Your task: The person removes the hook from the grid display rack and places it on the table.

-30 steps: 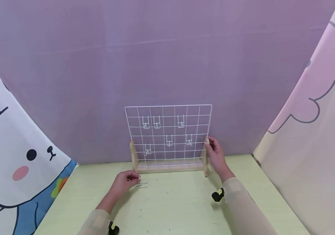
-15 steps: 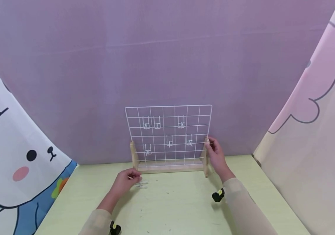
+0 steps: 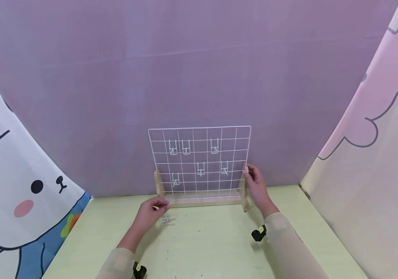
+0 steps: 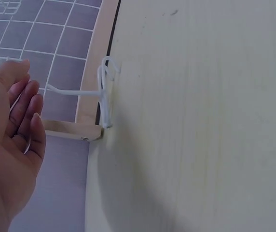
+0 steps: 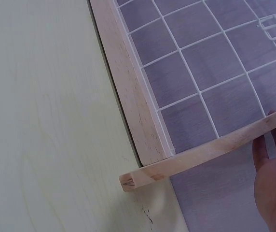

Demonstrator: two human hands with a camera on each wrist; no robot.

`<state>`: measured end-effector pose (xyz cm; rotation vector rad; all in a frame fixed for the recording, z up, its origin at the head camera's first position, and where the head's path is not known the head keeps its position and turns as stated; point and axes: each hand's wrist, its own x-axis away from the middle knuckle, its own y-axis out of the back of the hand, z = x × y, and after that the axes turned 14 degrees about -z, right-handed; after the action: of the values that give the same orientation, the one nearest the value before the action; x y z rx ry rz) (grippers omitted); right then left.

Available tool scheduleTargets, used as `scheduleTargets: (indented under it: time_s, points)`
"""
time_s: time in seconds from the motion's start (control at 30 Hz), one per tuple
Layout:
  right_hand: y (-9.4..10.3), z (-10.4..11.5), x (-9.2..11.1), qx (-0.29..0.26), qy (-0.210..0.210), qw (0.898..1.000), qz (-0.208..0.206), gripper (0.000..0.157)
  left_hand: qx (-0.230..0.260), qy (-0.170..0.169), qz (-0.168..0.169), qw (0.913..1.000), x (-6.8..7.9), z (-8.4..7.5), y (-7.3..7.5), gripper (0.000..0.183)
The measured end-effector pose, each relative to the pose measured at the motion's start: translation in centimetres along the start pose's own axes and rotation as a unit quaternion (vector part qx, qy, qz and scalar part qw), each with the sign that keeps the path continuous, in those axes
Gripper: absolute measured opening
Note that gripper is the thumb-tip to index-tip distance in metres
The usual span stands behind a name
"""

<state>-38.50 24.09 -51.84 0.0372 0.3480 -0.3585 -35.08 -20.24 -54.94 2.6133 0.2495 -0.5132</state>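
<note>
A white wire grid panel (image 3: 199, 155) stands upright in a wooden stand (image 3: 202, 201), with several white wire hooks (image 3: 200, 169) hung on it. My right hand (image 3: 257, 188) grips the stand's right upright (image 5: 215, 147), its fingers passing behind the wood. My left hand (image 3: 150, 215) hovers at the front left corner of the stand, fingers loosely bent. Just under its fingertips a loose white hook (image 4: 103, 92) lies on the table, prong pointing up toward the hand. In the left wrist view the prong's tip shows free beside the fingers, and nothing shows between them.
The pale yellow-green table (image 3: 202, 244) carries a few small dark specks. A purple cloth backdrop (image 3: 199, 69) rises close behind the stand. Printed cloths flank it, with a cartoon rabbit (image 3: 28, 186) at left and a pink cloud pattern (image 3: 366, 124) at right.
My left hand has risen a little from the loose hook, which stays on the table. My right hand keeps its place on the upright; the view has shifted slightly.
</note>
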Motion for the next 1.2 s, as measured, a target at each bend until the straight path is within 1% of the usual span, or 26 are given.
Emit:
scheduleTargets:
  time_s: [0.2, 0.37, 0.8, 0.9, 1.03, 1.13, 1.2]
  points:
    - [0.0, -0.1, 0.1, 0.001, 0.004, 1.0, 0.001, 0.048, 0.015, -0.006, -0.022, 0.9996, -0.3, -0.8, -0.1, 0.009]
    - [0.0, -0.1, 0.0, -0.004, 0.0, 1.0, 0.001, 0.047, 0.032, -0.02, -0.043, 0.9984, -0.6, -1.8, -0.3, 0.013]
    - [-0.1, -0.4, 0.0, -0.004, 0.009, 1.0, -0.008, 0.044, 0.066, -0.041, -0.077, 0.994, -1.7, -3.7, -1.3, 0.02]
    - [-0.1, -0.3, -0.1, 0.005, 0.014, 1.0, -0.012, 0.044, 0.069, -0.044, -0.083, 0.9932, -1.8, -4.0, -1.4, 0.022]
    - [-0.2, -0.3, -0.1, -0.003, 0.023, 1.0, -0.016, 0.042, 0.066, -0.048, -0.087, 0.9928, -2.1, -4.3, -1.6, 0.023]
    - [-0.3, -0.4, -0.2, -0.017, 0.025, 0.999, -0.019, 0.039, 0.067, -0.049, -0.086, 0.9928, -2.3, -4.5, -1.7, 0.024]
    - [-0.4, -0.4, -0.2, -0.016, 0.025, 0.999, -0.021, 0.039, 0.068, -0.049, -0.083, 0.993, -2.4, -4.6, -1.7, 0.023]
